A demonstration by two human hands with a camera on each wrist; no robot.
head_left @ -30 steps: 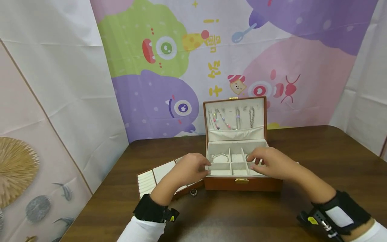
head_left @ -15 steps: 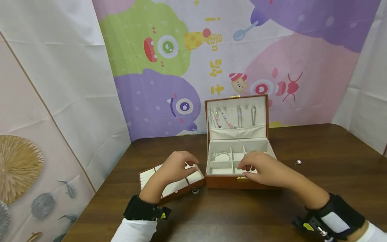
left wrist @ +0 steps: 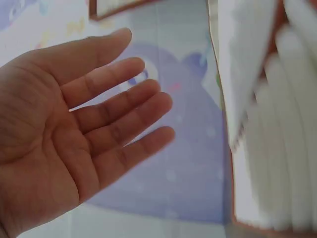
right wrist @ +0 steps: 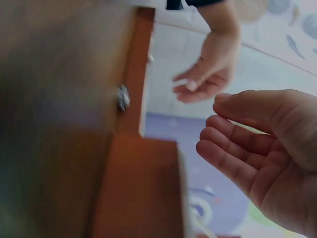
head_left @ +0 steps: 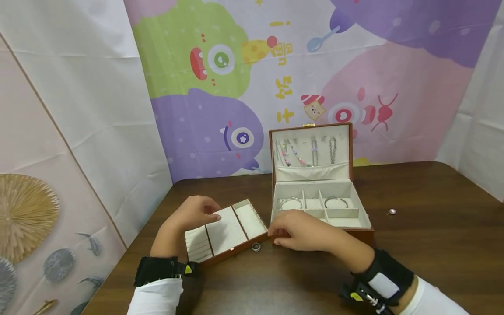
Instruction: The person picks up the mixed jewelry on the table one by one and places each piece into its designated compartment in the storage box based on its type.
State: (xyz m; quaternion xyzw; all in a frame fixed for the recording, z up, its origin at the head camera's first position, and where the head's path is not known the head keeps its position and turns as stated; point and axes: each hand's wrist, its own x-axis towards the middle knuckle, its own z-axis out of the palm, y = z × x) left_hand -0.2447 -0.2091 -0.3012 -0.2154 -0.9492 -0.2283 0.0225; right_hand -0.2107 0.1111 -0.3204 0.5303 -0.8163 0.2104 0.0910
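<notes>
My left hand [head_left: 193, 214] hovers over the upper left of a cream-lined brown jewelry tray [head_left: 252, 221]. In the left wrist view its fingers are spread and hold nothing. My right hand [head_left: 303, 232] is in front of the open brown jewelry box [head_left: 364, 236], covering its front left part. Seen from the right wrist, the fingers are loosely bent with nothing between them. Left of that hand, a small round silver ring-like piece [head_left: 256, 247] lies on the table by the tray's front edge. Two silver bangles lie in back compartments, a left bangle [head_left: 290, 198] and a right bangle [head_left: 336, 197].
The raised lid [head_left: 311, 131] bears several hanging necklaces, one with colored beads. A small pink pearl-like piece [head_left: 392, 211] lies on the dark wooden table [head_left: 425, 245] right of the box. A cartoon cloth [head_left: 204, 122] hangs behind.
Both hands have moved left: the left from the box's side to over the tray, the right from inside the box to its front left. The right bangle and pearl-like piece are now uncovered.
</notes>
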